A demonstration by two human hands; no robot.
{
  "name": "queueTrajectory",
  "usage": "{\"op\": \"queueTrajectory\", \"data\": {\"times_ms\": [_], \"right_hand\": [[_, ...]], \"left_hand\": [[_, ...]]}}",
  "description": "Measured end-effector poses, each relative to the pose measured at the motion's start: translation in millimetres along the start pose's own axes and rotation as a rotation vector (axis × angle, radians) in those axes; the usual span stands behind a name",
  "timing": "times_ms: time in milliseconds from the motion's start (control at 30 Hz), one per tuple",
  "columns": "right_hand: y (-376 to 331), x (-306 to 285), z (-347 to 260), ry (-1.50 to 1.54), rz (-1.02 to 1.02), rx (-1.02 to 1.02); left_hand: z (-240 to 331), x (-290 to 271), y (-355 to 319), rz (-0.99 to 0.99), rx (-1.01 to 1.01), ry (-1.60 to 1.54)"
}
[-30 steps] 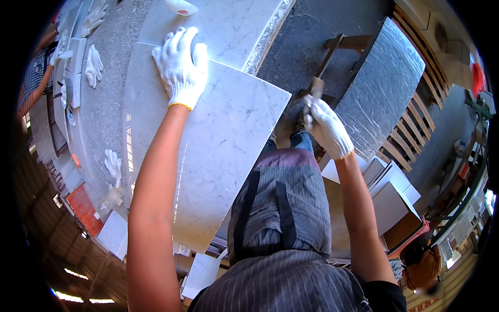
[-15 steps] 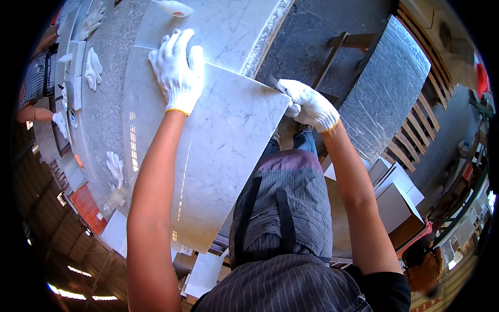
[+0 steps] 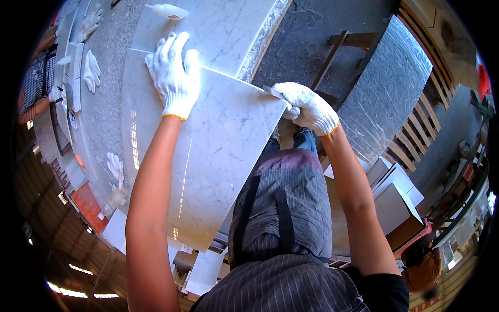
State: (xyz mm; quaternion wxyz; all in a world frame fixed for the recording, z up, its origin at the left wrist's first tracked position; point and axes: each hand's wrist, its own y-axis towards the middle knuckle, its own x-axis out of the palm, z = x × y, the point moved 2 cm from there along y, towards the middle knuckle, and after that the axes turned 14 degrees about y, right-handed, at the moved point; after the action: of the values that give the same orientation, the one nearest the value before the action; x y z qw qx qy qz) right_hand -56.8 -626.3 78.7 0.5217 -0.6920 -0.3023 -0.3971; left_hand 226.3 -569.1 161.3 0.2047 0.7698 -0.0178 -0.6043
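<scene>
A polished white marble slab (image 3: 223, 140) with grey veins lies in front of me. My left hand (image 3: 174, 78), in a white knitted glove, rests on its far part with the fingers stretched out. At the slab's right corner, my gloved right hand (image 3: 304, 106) is closed round a thin, flat grey piece (image 3: 271, 92), which lies against the slab's far edge. Its kind cannot be made out, as the fingers cover most of it. Beyond the slab's far edge is another marble piece (image 3: 223, 39), with a white squeeze bottle (image 3: 169, 11) lying on it.
Loose white gloves (image 3: 91, 71) lie on the grey surface to the left, where a co-worker's gloved hand (image 3: 55, 93) shows. On the right stand a dark stone slab (image 3: 390, 88), a wooden pallet (image 3: 416, 130) and white boxes (image 3: 397, 208).
My right hand and the grey piece have shifted slightly left along the slab's edge. My left hand stays flat on the slab. The co-worker's hand at the left has moved up.
</scene>
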Motion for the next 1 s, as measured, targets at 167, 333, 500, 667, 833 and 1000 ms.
{"op": "queueTrajectory", "data": {"times_ms": [167, 333, 500, 667, 833, 1000], "right_hand": [[5.8, 4.5, 1.9, 0.028, -0.062, -0.021], [-4.3, -15.9, 5.0, 0.202, -0.143, 0.079], [5.0, 3.8, 0.2, 0.277, 0.052, -0.063], [-11.7, 0.0, -4.0, 0.266, 0.146, -0.097], [-42.5, -27.8, 16.8, 0.017, 0.332, -0.085], [-56.9, 44.7, 51.7, -0.488, 0.449, 0.109]], "left_hand": [[3.3, -2.0, -0.8, -0.003, -0.015, 0.022], [0.1, -2.4, -0.4, -0.018, -0.008, 0.01], [3.2, -2.2, -0.2, -0.013, -0.004, 0.031], [-0.4, 0.7, -1.4, 0.01, -0.018, -0.015], [-3.3, 2.7, -3.7, 0.054, -0.004, -0.014], [-2.7, -0.1, -0.6, 0.036, -0.02, 0.018]]}}
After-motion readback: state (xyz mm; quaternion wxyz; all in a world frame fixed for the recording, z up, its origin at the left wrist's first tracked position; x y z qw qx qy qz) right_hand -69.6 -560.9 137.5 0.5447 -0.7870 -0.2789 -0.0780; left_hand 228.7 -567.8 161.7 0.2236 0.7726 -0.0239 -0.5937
